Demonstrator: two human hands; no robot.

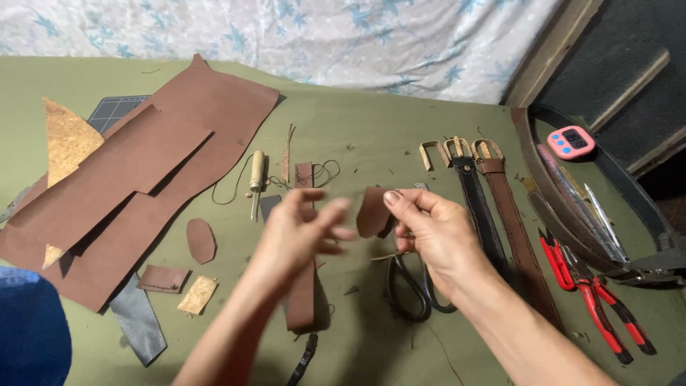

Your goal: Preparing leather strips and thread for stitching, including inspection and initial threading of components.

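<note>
Your right hand [429, 232] is pinched shut on a small brown leather piece [373, 212], held up off the green bench [371, 129] with thumb and fingertips on its right edge. That piece is your landmark. It stands roughly upright, long axis running top to bottom, its flat face turned towards your left hand [304, 232].

Your left hand sits just left of the leather piece, close but apart from it. It is blurred; the fingers look loosely curled and half open, pointing right towards the piece, and you appear to hold nothing in it, though the blur makes that hard to tell. So the free left edge of the piece is the side nearest your left hand, while the right hand already has the other edge.

Directly below the leather piece, on the bench, lie black-handled scissors [411, 289], partly under your right wrist. Below and left of the piece a long brown strap [301, 293] runs towards you. To its right lie two belts with buckles [493, 214], and further right red-handled pliers [597, 297]. Up and left of it rests an awl with a pale handle [256, 175].
</note>
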